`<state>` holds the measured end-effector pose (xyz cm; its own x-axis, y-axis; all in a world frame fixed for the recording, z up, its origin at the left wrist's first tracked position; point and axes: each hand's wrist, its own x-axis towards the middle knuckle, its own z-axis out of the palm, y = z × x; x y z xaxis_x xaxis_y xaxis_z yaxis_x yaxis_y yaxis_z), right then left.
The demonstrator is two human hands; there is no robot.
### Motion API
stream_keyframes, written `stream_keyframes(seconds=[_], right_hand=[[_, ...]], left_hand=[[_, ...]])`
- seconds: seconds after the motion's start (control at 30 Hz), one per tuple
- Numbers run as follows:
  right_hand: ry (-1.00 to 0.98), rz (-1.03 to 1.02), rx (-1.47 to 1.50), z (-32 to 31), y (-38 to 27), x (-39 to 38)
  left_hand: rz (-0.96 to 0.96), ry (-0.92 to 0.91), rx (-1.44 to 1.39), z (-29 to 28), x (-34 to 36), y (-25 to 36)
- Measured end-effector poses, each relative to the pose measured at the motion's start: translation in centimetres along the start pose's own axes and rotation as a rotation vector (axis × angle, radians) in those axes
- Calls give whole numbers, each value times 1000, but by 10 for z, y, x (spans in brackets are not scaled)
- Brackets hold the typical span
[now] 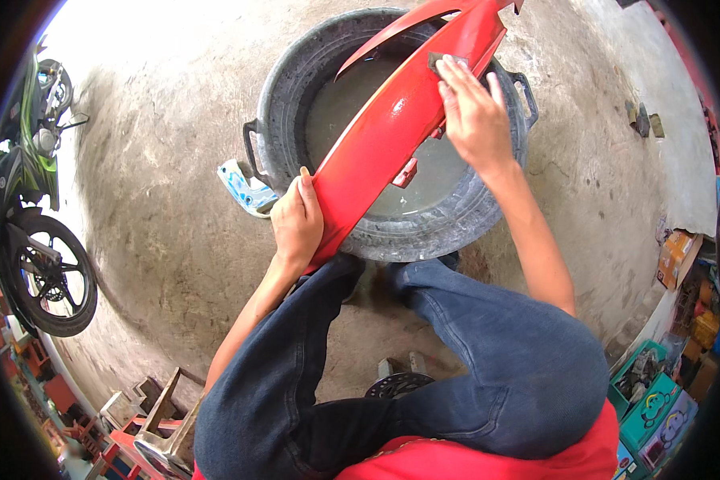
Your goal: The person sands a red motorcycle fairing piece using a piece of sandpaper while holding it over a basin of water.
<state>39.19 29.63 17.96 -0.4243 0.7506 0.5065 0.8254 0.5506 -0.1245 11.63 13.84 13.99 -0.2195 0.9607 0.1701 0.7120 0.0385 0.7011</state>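
“Red, glossy and long: where does that panel lie?”

“Slanting above the basin, its near end at the left leg of the person's jeans, its far end to the right.”

“And the hands?”

“The left hand is closed on the panel's left edge, near end, thumb up along it, other fingertips hidden. The right hand is at the far part, fingers stretched and slightly spread, pressing a small dark pad to the surface.”

“How far along?”

“Probably mid-rubbing. The near stretch looks smooth, but which parts have been rubbed doesn't show, nor how much is left. The far part seems to be in hand.”

“Further out?”

“Cloudy water in the basin, a blue-and-white piece just left of it, and a motorcycle well apart, farther left.”
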Motion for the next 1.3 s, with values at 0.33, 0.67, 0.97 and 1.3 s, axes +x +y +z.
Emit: stream_keyframes(seconds=[0.33, 0.67, 0.97, 1.3], right_hand=[[-142, -356, 12, -12, -41, 2], [-322, -524, 204, -16, -93, -23], [-182, -427, -30, -8, -56, -5], [-123, -26, 54, -12, 0, 11]], left_hand=[[-79, -45, -9, 1, -2, 0], [-21, 10, 12, 0, -4, -5], [-3, 16, 1, 0, -3, -3], [4, 11, 1, -2, -2, -4]])
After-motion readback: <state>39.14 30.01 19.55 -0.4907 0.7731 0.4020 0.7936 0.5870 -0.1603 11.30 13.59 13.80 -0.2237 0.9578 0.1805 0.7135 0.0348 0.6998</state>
